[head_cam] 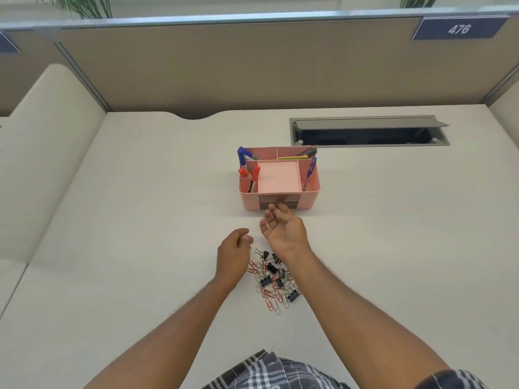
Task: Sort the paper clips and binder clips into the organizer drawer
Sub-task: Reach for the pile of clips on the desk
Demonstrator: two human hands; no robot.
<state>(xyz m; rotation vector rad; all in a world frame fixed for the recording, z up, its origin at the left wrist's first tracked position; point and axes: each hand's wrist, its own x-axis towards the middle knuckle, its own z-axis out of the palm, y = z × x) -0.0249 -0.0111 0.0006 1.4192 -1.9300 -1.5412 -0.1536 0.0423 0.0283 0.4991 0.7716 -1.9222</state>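
Observation:
A pink desk organizer stands mid-desk, with grey drawers in its front face; the drawers look closed. Pens and markers stick out of its side slots. A mixed pile of red and silver paper clips and black binder clips lies on the desk in front of me. My right hand hovers palm-up, fingers spread, just in front of the drawers and beyond the pile. My left hand rests left of the pile with fingers curled; whether it holds a clip is hidden.
A grey cable hatch with its lid raised sits behind and right of the organizer. A beige partition wall closes off the desk's far edge. The white desk extends left and right of the pile.

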